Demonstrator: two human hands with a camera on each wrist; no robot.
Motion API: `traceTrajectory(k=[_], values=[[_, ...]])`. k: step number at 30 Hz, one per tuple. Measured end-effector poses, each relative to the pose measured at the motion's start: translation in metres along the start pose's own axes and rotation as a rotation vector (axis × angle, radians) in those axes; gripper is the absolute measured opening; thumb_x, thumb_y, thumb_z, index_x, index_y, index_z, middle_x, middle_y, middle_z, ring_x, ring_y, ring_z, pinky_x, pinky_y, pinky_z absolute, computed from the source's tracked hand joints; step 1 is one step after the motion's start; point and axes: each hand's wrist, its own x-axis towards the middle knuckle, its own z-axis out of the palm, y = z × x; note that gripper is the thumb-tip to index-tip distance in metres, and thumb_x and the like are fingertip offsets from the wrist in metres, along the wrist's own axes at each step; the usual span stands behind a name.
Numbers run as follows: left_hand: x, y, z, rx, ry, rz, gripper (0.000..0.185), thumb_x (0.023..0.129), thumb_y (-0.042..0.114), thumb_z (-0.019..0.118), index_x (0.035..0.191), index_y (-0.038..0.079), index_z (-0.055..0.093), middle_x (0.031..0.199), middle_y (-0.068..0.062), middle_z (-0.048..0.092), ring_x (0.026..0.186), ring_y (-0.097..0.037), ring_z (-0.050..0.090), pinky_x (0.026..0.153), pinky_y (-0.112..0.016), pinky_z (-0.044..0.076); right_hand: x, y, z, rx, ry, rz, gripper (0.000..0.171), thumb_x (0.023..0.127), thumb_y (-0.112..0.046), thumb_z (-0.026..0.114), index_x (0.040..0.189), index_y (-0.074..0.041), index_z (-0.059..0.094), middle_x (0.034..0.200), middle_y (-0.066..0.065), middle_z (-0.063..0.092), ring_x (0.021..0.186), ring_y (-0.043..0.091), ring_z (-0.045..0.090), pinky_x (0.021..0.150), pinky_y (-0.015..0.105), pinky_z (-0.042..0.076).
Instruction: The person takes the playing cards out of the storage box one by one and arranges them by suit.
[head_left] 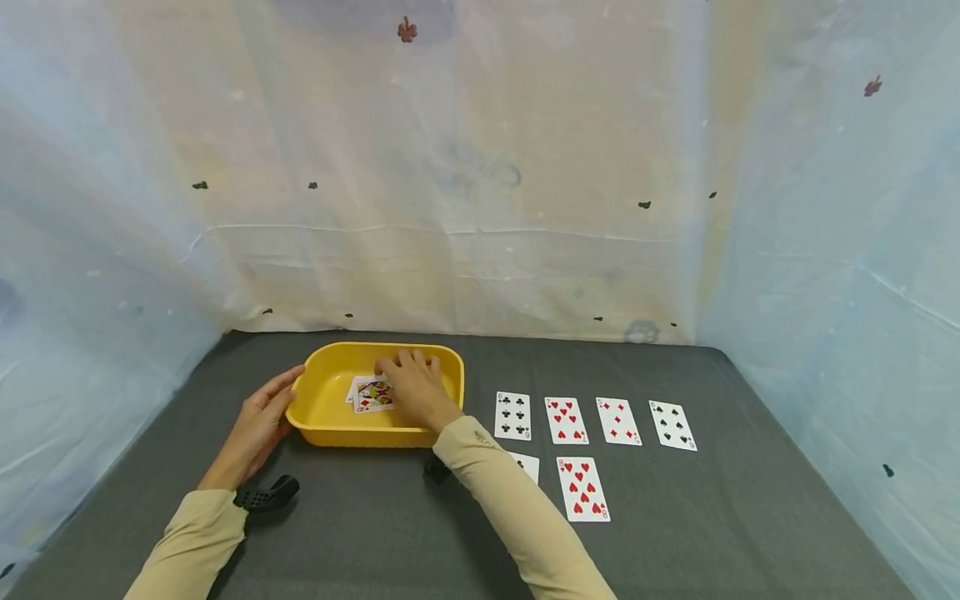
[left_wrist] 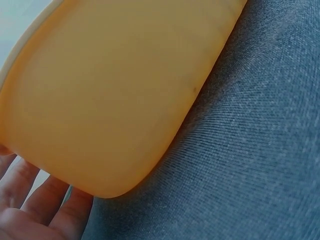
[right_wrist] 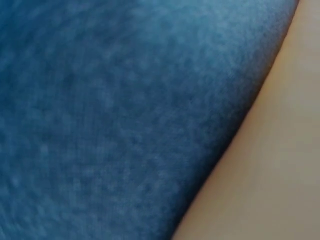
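A yellow plastic tray (head_left: 345, 437) stands on the table's left half, with a face card (head_left: 373, 396) lying face up inside on top of another white card edge. My left hand (head_left: 258, 423) rests against the tray's left end, its fairly straight fingers touching the wall; the left wrist view shows fingers (left_wrist: 47, 200) behind the tray's corner. Reaching over the near rim, my right hand (head_left: 417, 387) is inside the tray, fingers bent downward beside the face card. Its fingertips are hidden, so whether they pinch a card cannot be seen. The right wrist view shows only blurred cloth and a tan-yellow surface.
Right of the tray lie a six of clubs (head_left: 513, 416), a seven of hearts (head_left: 566, 420), a diamonds card (head_left: 618, 421) and a spades card (head_left: 672, 425). Nearer are an eight of hearts (head_left: 583, 489) and a card (head_left: 528, 465) partly under my right sleeve. Dark cloth (head_left: 720, 517) covers the table.
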Motion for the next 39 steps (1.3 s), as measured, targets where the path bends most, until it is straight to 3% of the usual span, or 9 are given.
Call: traceTrajectory(k=[6,14,30,39], values=[[-0.001,0.001,0.001,0.014,0.003,-0.012,0.057,0.106,0.032,0.038,0.156,0.008,0.02,0.158,-0.021,0.014,0.131,-0.024,0.035,0.086,-0.021,0.048,-0.002,0.0,-0.001,-0.026,0.071,-0.047,0.014,0.1,-0.022,0.056,0.112,-0.029,0.053,0.107,-0.006,0.05,0.104,0.017,0.041,0.091,0.042,0.03],[0.0,0.002,0.002,0.012,0.01,-0.027,0.058,0.106,0.033,0.038,0.156,0.01,0.019,0.158,-0.02,0.013,0.135,-0.029,0.03,0.086,-0.018,0.048,-0.002,0.002,-0.004,-0.029,0.086,-0.07,0.017,0.099,-0.016,0.055,0.112,-0.028,0.054,0.107,-0.008,0.051,0.103,0.015,0.043,0.087,0.039,0.031],[0.0,-0.001,-0.001,0.015,0.015,-0.015,0.06,0.105,0.036,0.04,0.156,0.011,0.021,0.158,-0.02,0.015,0.133,-0.025,0.034,0.086,-0.019,0.048,-0.002,0.002,-0.014,-0.111,0.12,-0.081,0.018,0.096,-0.019,0.063,0.111,-0.026,0.056,0.112,-0.007,0.054,0.109,0.015,0.047,0.093,0.038,0.038],[0.0,-0.001,-0.001,0.027,0.016,-0.019,0.058,0.106,0.035,0.039,0.156,0.011,0.021,0.158,-0.02,0.014,0.133,-0.025,0.033,0.086,-0.02,0.048,-0.005,0.002,-0.021,-0.179,0.129,-0.114,0.016,0.097,-0.02,0.061,0.111,-0.025,0.057,0.11,-0.006,0.056,0.103,0.014,0.051,0.088,0.035,0.042]])
